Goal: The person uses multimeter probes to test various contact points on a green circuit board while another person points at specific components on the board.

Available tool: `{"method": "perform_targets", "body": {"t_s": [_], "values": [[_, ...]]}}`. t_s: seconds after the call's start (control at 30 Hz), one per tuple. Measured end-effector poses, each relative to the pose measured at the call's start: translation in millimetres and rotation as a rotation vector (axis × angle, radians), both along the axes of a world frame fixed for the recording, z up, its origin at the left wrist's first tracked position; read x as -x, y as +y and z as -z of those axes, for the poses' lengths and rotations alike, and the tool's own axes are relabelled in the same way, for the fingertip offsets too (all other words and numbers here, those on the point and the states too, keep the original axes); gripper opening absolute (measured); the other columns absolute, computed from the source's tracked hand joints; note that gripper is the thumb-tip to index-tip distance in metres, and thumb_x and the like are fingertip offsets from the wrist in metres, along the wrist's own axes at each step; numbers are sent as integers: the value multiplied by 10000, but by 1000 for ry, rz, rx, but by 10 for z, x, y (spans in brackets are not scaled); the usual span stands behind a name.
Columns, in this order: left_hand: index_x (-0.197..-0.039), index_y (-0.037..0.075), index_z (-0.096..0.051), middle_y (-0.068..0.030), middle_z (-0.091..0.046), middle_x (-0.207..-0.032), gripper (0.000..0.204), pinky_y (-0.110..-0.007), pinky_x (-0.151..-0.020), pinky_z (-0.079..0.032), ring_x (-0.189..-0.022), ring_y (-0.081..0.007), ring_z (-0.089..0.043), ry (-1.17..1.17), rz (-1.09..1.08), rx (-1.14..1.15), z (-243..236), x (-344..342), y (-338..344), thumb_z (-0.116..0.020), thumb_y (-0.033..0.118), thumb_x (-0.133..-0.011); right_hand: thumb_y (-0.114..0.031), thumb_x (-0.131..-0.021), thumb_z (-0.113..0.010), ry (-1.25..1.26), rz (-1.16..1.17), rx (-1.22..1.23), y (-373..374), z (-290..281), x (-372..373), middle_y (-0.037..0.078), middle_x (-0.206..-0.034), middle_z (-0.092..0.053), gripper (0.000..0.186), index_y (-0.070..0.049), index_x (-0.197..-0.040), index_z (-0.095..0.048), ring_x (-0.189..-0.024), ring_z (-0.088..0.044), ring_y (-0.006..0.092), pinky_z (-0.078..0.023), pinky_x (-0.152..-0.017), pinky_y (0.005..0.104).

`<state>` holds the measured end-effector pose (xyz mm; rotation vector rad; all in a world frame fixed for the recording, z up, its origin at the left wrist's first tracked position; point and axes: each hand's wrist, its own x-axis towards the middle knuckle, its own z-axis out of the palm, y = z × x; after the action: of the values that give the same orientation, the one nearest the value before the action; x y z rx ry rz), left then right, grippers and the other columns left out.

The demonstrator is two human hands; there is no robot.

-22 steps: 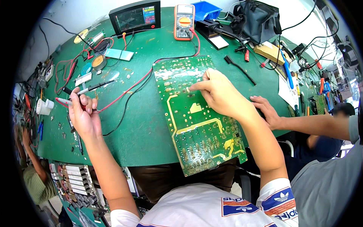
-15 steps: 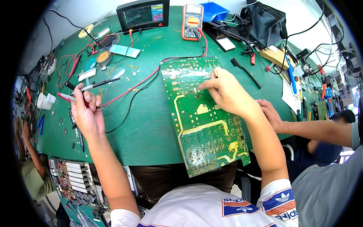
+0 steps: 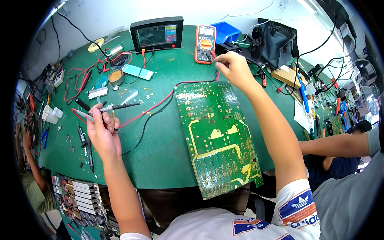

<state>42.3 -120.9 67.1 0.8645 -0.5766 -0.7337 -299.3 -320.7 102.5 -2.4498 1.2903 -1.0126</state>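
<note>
In my left hand are two multimeter probes. The black test probe points right, and the red test probe sticks out to the left. My right hand hovers past the far edge of the green circuit board, its fingers bent together beside the orange multimeter. Its fingertips are close to the red plug and lead there; whether they grip anything is hidden. The board lies solder side up, its near end overhanging the table edge. Red and black leads run from the probes to the meter.
A black screen device stands at the back, left of a blue bin. A black bag and cluttered tools lie to the right. Another person's forearm reaches in from the right. A solder tin sits at the left.
My right hand has moved off the board, away toward the multimeter. The neighbour's hand beside the board is now hidden behind my arm. My left hand keeps the probes. The view has tilted up.
</note>
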Motion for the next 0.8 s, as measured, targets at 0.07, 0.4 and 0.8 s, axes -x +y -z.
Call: {"method": "perform_targets", "body": {"t_s": [0.07,0.4,0.8], "values": [[-1157,18,-540,28,-430,-691,276,-257,-553,-348,-541,-56,-311,-7,-21,-3,-13,-15,13,-486,271,-1061,-124,-795,-727,20,33,28,-304,78,-95,167,-868,-656,183,-39,-957,-738,-827,-645,325,-509,-763,411],[-1126,44,-556,30,-433,-687,229,-254,-534,-348,-532,-53,-314,-29,-21,-38,15,36,4,-484,251,-1062,-164,-816,-719,162,171,195,-1136,297,-457,172,-957,-672,201,-52,-982,-734,-943,-641,356,-513,-853,449],[-1117,47,-562,25,-461,-695,227,-254,-534,-363,-527,-55,-321,-43,5,-23,45,47,23,-501,256,-1054,-146,-839,-695,164,183,251,-1346,509,-504,184,-918,-662,144,-25,-913,-717,-927,-638,375,-523,-838,462]]}}
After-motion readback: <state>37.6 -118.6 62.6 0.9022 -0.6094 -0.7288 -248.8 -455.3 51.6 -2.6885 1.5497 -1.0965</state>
